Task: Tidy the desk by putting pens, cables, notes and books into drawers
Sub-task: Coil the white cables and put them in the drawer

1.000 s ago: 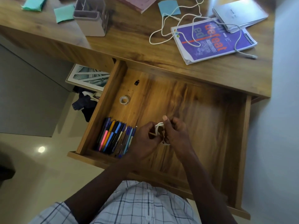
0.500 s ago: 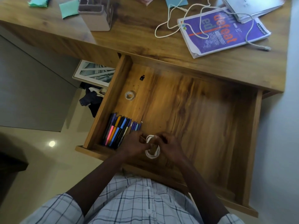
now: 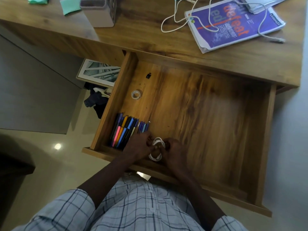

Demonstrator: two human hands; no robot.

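While the desk [image 3: 150, 40] carries most of the items not yet stowed, the open drawer [image 3: 216, 130] below its front edge holds the finished part of the task. On the desktop lie a purple book [image 3: 233, 25], a grey notebook [image 3: 266, 4] cut off by the top edge of the view, a loose white cable [image 3: 175, 22] draped across both, and green notes [image 3: 70, 5] at the far left beside a holder [image 3: 100, 12]. None of these is in a drawer. Inside the drawer, the pens [image 3: 123, 132] lie side by side against the left wall at the front corner, so that step appears complete. Both hands work just beside the pens, near the front wall. The left hand [image 3: 138, 147] has its fingers curled onto the left side of a white coil [image 3: 156, 149], and the right hand [image 3: 175, 150] grips the coil's right side. Whether the coil rests on the drawer floor cannot be determined. A tape roll [image 3: 136, 94] lies further back. By this estimate the task is under half done: one cable is being placed; the second cable, the notes and the books are left.
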